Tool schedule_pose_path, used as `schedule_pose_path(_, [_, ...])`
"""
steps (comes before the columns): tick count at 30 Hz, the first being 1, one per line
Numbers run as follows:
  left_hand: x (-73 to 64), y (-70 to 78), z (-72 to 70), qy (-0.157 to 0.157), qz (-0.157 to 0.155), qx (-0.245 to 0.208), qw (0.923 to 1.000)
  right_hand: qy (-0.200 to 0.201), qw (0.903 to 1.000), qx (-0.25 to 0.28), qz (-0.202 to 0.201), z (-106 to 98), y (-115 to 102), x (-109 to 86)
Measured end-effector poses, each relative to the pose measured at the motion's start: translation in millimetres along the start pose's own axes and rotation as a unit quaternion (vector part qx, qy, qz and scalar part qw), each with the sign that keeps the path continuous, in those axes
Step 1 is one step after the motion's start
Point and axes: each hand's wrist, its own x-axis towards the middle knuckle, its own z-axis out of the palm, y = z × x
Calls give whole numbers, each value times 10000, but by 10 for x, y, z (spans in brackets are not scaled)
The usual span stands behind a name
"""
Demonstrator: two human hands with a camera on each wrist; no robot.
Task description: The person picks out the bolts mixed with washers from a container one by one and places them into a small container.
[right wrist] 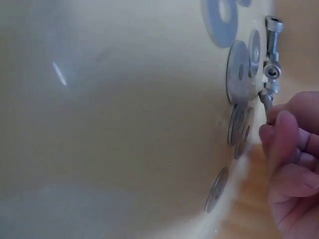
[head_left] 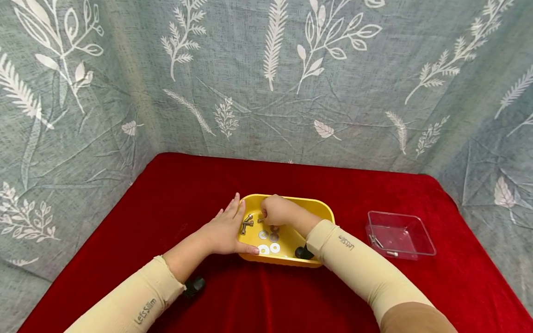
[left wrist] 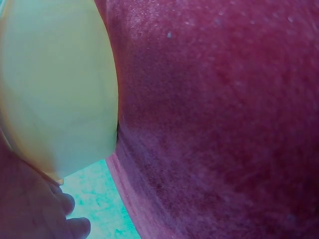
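Clearly, the right hand (head_left: 283, 210) has thumb and finger clamped together on a bolt (right wrist: 268, 103) in the left half of the yellow bin (head_left: 319, 209); the left hand (head_left: 225, 231), fingers straight, rests against its left rim, thumb over the near edge. Loose bolts (head_left: 246, 225) and flat washers (right wrist: 233, 82) lie inside. Screws (head_left: 392, 254) sit in a clear box (head_left: 395, 214) that only the head view shows; the right wrist view alone reveals the pinch
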Motion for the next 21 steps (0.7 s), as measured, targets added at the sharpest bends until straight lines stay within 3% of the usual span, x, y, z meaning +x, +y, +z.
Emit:
schedule_pose_path(5, [2,-13,8,33,50,10,10000,-44,9995,-299,27,48,4,25])
schedule_pose_path(21, [-11,-5,-14,-52,30,-41,10000,-436,9951,518,-718,72,28,66])
